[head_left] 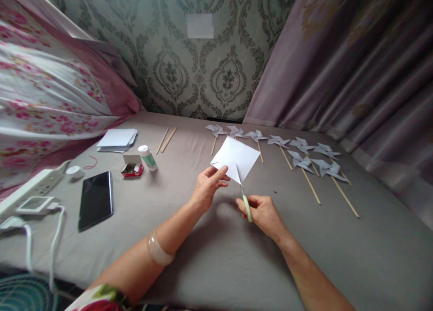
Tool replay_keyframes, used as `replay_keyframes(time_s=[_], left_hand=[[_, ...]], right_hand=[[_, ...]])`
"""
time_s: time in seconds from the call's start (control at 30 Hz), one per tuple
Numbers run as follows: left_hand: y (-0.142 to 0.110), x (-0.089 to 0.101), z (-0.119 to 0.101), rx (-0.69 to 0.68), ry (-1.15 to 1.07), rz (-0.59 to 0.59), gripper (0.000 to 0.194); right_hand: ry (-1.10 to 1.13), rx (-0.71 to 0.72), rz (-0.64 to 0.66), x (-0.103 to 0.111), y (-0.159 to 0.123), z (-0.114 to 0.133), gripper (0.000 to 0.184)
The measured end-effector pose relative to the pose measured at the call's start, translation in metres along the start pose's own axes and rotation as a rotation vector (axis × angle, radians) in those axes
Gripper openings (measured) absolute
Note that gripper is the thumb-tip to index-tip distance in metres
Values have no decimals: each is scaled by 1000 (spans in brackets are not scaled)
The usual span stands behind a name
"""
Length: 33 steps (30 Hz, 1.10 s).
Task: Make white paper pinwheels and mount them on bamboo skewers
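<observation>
My left hand point(210, 185) pinches a white square sheet of paper point(239, 153) near its lower left edge, thumb on top. A slit shows at the sheet's left corner. In my right hand point(262, 212) is a pair of scissors point(247, 207) with pale green handles. Its blades meet the paper at the lower corner, pointing up toward the middle. Beyond and to the right lie several white paper pinwheels point(301, 161) on wooden sticks, in rows on the grey cloth point(216, 248).
At left are a stack of paper point(117, 139), a glue bottle point(147, 158), a small red box point(132, 167) of tiny metal pieces, a phone point(96, 200), a power strip point(34, 189) and a white cap point(75, 172). Loose wooden sticks point(168, 139) lie near the wall.
</observation>
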State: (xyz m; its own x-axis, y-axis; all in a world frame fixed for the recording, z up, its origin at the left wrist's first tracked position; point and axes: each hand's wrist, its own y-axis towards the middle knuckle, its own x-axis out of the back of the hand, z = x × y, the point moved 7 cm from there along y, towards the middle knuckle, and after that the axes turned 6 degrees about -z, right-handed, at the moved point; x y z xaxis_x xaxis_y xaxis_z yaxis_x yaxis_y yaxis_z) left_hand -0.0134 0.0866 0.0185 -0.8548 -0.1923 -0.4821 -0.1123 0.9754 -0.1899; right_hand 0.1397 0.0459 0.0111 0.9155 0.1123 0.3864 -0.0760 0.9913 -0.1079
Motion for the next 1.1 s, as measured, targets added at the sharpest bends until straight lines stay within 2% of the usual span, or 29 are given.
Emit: replay_keyframes(time_s=[0.2,0.4,0.57,0.8,0.93,1.03,1.1], left_hand=[[19,19,-24,-68,76,-22,36],[26,27,-31,-57,155,57,30],[26,27,-39,-93,212,117,24],[25,26,-41,-59,251,167,29],[24,27,-42,-30,251,165,29],[23,27,-41,-7,269,168,31],[24,29,-40,13,285,128,32]], right_hand=[[-16,23,53,-2,-2,3,42],[-69,19,87,-4,-3,3,39],[-89,-4,105,-3,-4,2,36],[-97,-29,122,-2,-5,4,33],[-114,-22,132,-2,-5,2,33],[-124,9,189,-6,-5,-1,31],[-131,29,224,-8,-4,-3,30]])
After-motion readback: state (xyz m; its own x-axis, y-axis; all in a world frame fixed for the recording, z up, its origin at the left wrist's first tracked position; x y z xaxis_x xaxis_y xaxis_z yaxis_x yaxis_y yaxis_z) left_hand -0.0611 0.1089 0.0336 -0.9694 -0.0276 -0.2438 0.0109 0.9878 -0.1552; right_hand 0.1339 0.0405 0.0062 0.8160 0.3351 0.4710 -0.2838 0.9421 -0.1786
